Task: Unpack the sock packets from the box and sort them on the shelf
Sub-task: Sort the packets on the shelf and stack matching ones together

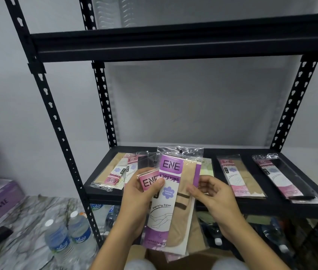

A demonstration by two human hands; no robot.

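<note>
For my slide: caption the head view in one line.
Left hand and right hand hold sock packets before a black shelf bearing more packets.

The rack [56,121] is black metal with a matt, dull coat, and its uprights are punched with slots. The shelf board [251,208] has the same flat black finish. The purple-card packet [173,191] is clear glossy plastic film, crinkled and catching the light, over a smooth printed paper card and a sheer beige knit stocking [187,184]. The shelved packets [238,176] shine the same way. The water bottles [58,238] are clear ribbed plastic with white caps. The floor [27,207] looks polished and marble-patterned. The cardboard box [193,258] is plain matt brown.
</note>
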